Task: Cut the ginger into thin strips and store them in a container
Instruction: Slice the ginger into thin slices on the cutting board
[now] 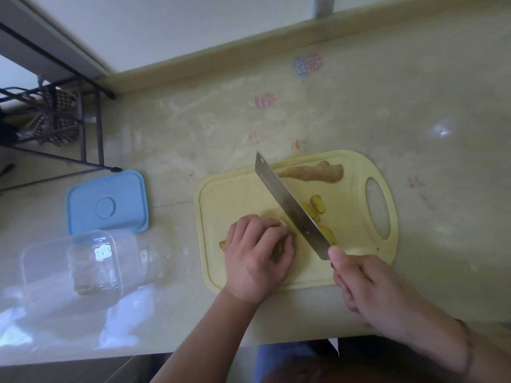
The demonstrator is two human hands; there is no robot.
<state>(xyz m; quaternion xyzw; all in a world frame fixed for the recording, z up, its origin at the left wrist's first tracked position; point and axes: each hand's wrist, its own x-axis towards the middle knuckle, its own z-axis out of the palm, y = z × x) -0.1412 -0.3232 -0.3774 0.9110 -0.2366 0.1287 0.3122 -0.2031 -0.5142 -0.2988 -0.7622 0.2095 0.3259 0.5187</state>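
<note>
A pale yellow cutting board (243,189) lies on the counter. My left hand (258,255) is curled over a piece of ginger at the board's near left; only a small end (222,245) shows. My right hand (365,283) grips the handle of a cleaver (290,205), whose blade runs diagonally just right of my left fingers. Several cut ginger slices (318,207) lie to the right of the blade. A whole ginger root (312,172) rests at the board's far edge. A clear plastic container (83,266) lies left of the board, with its blue lid (107,203) behind it.
A dark metal rack (55,117) holding a patterned cloth stands at the far left. The counter's back ledge (249,48) runs along the wall. The counter's front edge (110,355) is close to my body.
</note>
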